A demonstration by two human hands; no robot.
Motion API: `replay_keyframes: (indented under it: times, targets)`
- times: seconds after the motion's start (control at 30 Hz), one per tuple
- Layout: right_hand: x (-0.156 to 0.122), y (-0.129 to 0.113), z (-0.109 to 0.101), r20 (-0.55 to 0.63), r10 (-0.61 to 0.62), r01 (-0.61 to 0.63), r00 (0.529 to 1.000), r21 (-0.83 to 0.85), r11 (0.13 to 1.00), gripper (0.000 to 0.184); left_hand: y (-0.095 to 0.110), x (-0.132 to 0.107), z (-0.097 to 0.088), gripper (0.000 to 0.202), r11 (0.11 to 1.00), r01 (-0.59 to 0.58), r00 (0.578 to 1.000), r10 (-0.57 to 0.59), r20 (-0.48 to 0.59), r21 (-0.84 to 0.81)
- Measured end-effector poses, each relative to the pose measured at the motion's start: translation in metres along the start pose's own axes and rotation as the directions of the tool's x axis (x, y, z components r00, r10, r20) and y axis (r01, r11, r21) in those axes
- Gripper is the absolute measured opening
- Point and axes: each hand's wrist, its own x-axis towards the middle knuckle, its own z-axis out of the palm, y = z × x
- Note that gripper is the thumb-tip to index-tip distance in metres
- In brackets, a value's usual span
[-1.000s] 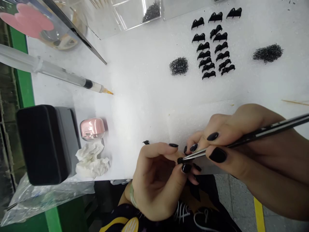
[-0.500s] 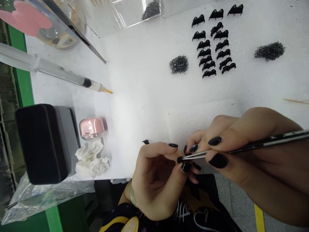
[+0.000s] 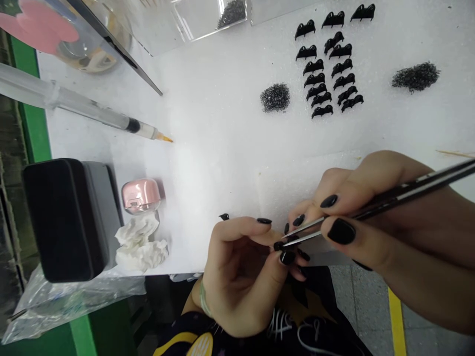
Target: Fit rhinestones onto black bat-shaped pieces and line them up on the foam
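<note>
My left hand [image 3: 243, 277] is closed in a pinch on a small black part [image 3: 278, 245], mostly covered by thumb and fingertips. My right hand [image 3: 374, 222] grips a pair of tweezers [image 3: 393, 200] between thumb and fingers. The tweezer tips are spread slightly apart at the black part; whether they touch it I cannot tell. Just beyond my left knuckles lies another small black piece [image 3: 224, 216]. Farther up the white foam sheet [image 3: 215, 123], several glossy black two-humped pieces [image 3: 322, 111] stand in two rough columns.
Piles of tiny black bits [image 3: 275, 97] flank the columns. At left are a syringe [image 3: 111, 116] with an orange tip, a pointed metal tool [image 3: 129, 59], a black box [image 3: 63, 220], a pink case [image 3: 141, 195] and crumpled tissue [image 3: 143, 247]. A clear tray [image 3: 193, 24] sits at the back.
The tweezer tips have spread apart, and the tweezers' rear end has swung upward with my right hand. My left hand has barely moved and keeps its pinch.
</note>
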Motion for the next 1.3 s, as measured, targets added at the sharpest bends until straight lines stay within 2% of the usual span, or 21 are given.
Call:
replay_keyframes:
  times: [0.13, 0.27, 0.37, 0.53, 0.9, 1.0, 1.3]
  targets:
    - [0.007, -0.007, 0.002, -0.030, 0.031, -0.030, 0.999, 0.038, 0.999, 0.031, 0.001, 0.000, -0.002, 0.037, 1.000, 0.011, 1.000, -0.011, 0.007, -0.004]
    - [0.010, -0.010, 0.002, -0.064, 0.001, -0.004, 0.998, -0.048, 0.999, 0.029, -0.002, 0.001, -0.002, 0.039, 0.999, -0.030, 0.999, 0.031, 0.023, -0.038]
    - [0.011, -0.011, 0.001, -0.041, 0.003, -0.006, 0.999, -0.058, 0.998, 0.032, -0.003, 0.003, -0.002, 0.039, 0.999, -0.038, 0.998, 0.039, 0.040, -0.037]
    - [0.011, -0.011, -0.005, 0.010, 0.000, 0.001, 1.000, -0.049, 0.999, 0.026, -0.002, 0.003, -0.003, 0.041, 1.000, -0.029, 0.998, 0.030, 0.047, -0.011]
    - [0.009, -0.010, -0.006, 0.036, -0.012, 0.014, 0.999, -0.073, 0.997, 0.022, -0.001, 0.001, -0.004, 0.043, 1.000, -0.028, 0.997, 0.028, 0.068, 0.002]
    - [0.009, -0.008, -0.010, 0.046, -0.041, 0.044, 0.998, -0.076, 0.996, 0.018, 0.000, 0.003, -0.005, 0.043, 1.000, 0.007, 0.998, -0.007, 0.061, -0.011]
    - [0.009, -0.006, -0.009, 0.072, -0.090, 0.098, 0.993, -0.113, 0.989, 0.013, 0.002, 0.004, -0.010, 0.046, 0.999, 0.032, 0.992, -0.030, 0.125, -0.017]
